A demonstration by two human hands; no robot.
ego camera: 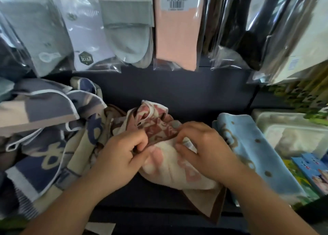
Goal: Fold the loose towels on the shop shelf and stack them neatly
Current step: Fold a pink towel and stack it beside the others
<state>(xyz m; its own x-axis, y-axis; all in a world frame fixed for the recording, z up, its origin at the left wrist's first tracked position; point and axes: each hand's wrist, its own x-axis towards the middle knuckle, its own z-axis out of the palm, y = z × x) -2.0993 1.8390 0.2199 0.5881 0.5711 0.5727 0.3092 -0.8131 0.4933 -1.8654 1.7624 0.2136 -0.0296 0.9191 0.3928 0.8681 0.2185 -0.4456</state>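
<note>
A crumpled cream, pink and brown patterned towel (170, 165) lies bunched in the middle of the dark shelf (177, 93). My left hand (120, 156) pinches a brown-edged fold of it between thumb and curled fingers. My right hand (202, 146) grips the same towel a little to the right, fingers curled over its top. To the left, loose blue, grey and beige towels (49, 132) lie in a heap. A light blue towel (255, 149) lies folded flat to the right.
Bagged socks (127, 30) and a pink packet (177, 30) hang above the shelf's back. Clear plastic boxes (291, 133) and coloured packets (312, 171) sit at the far right. The shelf's front edge runs just below my wrists.
</note>
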